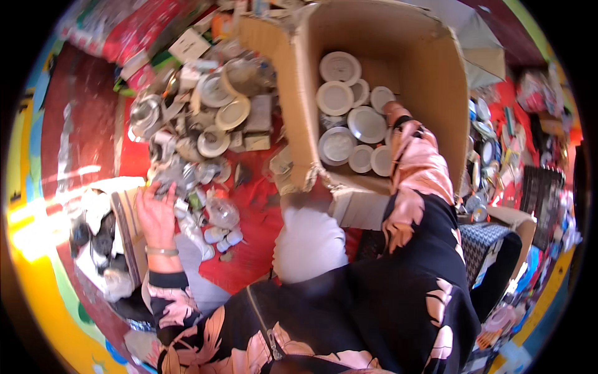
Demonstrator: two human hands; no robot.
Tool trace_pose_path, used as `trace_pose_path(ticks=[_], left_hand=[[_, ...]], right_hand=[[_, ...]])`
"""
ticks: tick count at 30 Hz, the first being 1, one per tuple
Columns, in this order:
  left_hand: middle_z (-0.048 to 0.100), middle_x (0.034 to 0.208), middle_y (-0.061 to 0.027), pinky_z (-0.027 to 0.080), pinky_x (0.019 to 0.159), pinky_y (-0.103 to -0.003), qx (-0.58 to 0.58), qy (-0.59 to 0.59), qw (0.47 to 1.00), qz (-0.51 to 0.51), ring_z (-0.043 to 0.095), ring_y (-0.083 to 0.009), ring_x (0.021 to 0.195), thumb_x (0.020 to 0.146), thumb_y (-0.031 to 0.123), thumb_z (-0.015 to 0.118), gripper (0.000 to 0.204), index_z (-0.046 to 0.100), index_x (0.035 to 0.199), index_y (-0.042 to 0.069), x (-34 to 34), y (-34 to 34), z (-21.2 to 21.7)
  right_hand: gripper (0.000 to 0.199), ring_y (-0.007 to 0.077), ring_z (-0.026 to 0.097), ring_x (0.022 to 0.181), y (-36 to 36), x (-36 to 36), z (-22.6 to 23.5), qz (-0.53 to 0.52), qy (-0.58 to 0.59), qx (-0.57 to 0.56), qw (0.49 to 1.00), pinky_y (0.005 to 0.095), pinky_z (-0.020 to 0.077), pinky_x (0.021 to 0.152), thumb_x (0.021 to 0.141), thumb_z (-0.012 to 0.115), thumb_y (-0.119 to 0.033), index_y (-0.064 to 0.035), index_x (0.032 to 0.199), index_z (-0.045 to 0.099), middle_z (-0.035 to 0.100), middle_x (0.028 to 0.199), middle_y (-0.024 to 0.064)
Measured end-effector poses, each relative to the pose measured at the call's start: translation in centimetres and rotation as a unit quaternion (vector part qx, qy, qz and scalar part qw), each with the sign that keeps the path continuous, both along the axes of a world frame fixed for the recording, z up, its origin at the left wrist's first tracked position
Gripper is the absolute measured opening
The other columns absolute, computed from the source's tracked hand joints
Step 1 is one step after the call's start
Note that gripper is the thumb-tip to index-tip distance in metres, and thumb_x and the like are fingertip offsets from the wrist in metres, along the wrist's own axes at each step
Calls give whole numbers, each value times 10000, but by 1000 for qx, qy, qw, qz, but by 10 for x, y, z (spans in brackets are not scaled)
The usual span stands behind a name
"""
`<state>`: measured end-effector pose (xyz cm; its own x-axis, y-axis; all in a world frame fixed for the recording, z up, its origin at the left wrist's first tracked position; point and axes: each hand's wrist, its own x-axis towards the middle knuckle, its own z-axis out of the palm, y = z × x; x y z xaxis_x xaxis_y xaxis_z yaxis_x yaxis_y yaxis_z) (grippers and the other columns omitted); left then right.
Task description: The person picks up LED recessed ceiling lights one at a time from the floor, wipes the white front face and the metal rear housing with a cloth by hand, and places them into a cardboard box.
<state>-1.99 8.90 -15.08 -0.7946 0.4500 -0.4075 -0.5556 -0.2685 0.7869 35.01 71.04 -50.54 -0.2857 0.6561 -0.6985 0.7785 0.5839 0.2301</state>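
Observation:
Inside the large cardboard box point(374, 25) lie several round white downlights point(367, 124) of different sizes, mostly face up. My right hand point(394, 111) reaches down along the box's right side, its fingers closed at the rim of a small round white downlight point(381, 99). The fingertips are partly hidden. At the left my left hand point(157, 215) is open, fingers apart, over the near edge of a mixed pile of lamp parts. Nothing shows in its palm. Beyond it in the pile lie more round lights, such as a cream-rimmed downlight point(232, 114).
A clear plastic piece point(222, 213) and small white bottle-like pieces point(230, 239) lie on the red sheet point(249, 262). My white-covered knee point(309, 244) is before the box. More scrap point(489, 134) spreads at the right, beside a houndstooth-patterned item point(489, 243).

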Motion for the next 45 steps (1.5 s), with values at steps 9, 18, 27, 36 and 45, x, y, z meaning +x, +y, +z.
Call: trace_pose_path(ticks=[9,18,27,36,45], left_hand=[[572,1021,-195,456,936,-428,105,77,989,70,543,-320,990,889,319,513,387,545,952,-62,9,1,64],[578,996,-175,478,866,-398,184,107,970,114,560,-330,945,872,300,519,363,538,985,-44,6,-36,108],[547,1009,-235,501,835,-406,244,38,944,219,557,-365,917,859,251,507,356,501,980,-83,-23,-104,126],[545,1026,-232,479,880,-403,253,-62,943,209,544,-367,960,847,227,533,354,506,1000,-91,-18,-163,125],[539,1040,-245,471,890,-409,299,-62,935,180,529,-380,997,852,191,536,339,500,1028,-97,-19,-186,124]], right_hand=[[183,105,585,649,-91,-106,278,-344,620,-57,703,273,427,521,869,524,-182,-84,961,647,645,809,21],[257,257,616,775,-345,-268,420,216,535,-243,780,326,473,728,814,547,-234,-61,972,651,648,834,139],[273,204,578,554,-379,-409,206,52,274,-246,929,367,425,440,838,560,-300,-36,869,619,592,638,96],[415,384,584,888,-449,-364,26,-624,408,-359,561,462,499,721,912,479,-318,-39,1215,419,565,1061,221],[185,235,593,695,-439,-375,50,-624,427,-413,507,346,485,614,882,424,-70,12,985,554,621,841,150]])
